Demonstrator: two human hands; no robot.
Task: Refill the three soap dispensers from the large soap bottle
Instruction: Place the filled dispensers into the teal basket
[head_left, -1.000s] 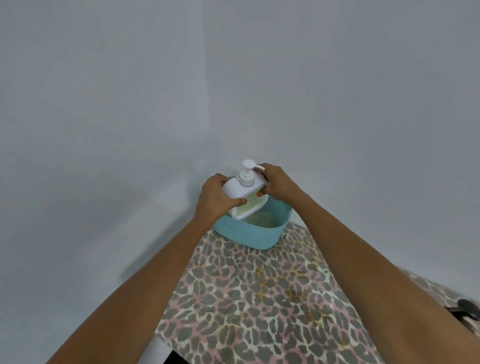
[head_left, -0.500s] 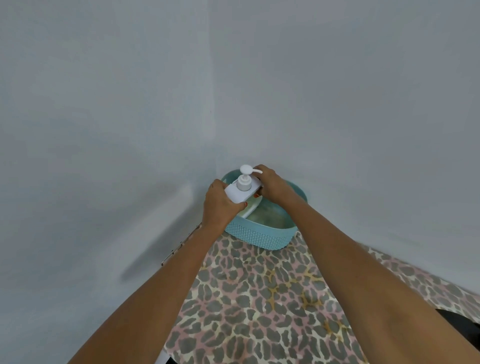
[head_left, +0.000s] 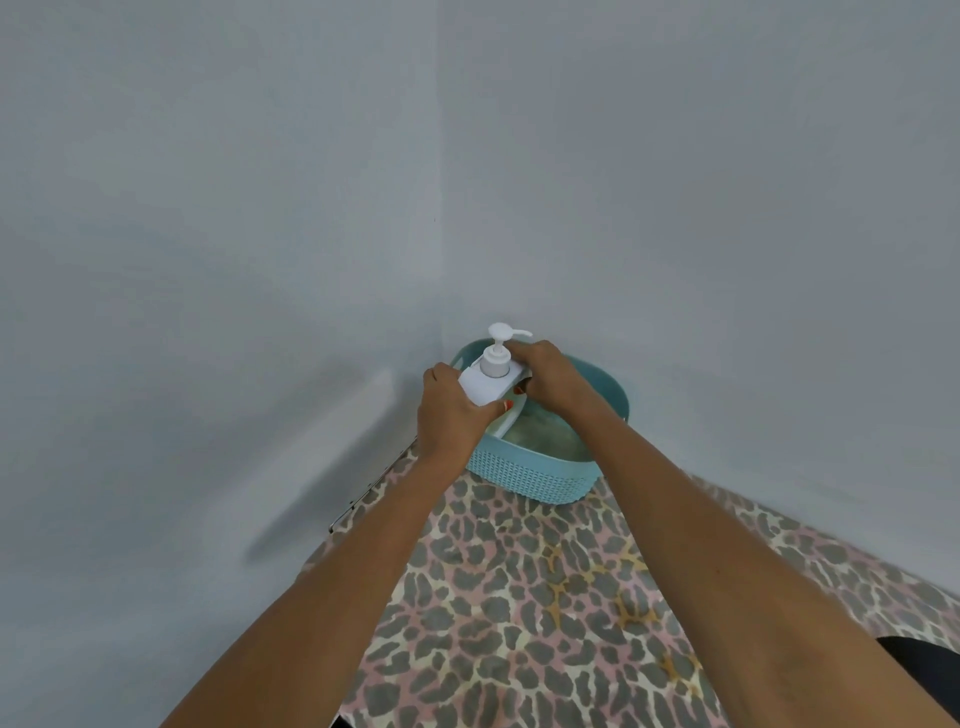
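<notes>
Dispenser (head_left: 483, 387) is sitting with its lower part inside the basket (head_left: 530, 478) at the bench (head_left: 519, 597) corner, left grip (head_left: 447, 421) and right grip (head_left: 550, 382) both clamping it. Its pump is sitting in place and no large bottle is showing, so refilling is likely not yet beginning.

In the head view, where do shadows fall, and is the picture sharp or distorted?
Head view: soft, even light, no glare; a faint grey shadow lies on the wall left of the basket. Head view: the pump bottle is fairly sharp; the wide lens stretches both forearms toward the lower corners.
</notes>
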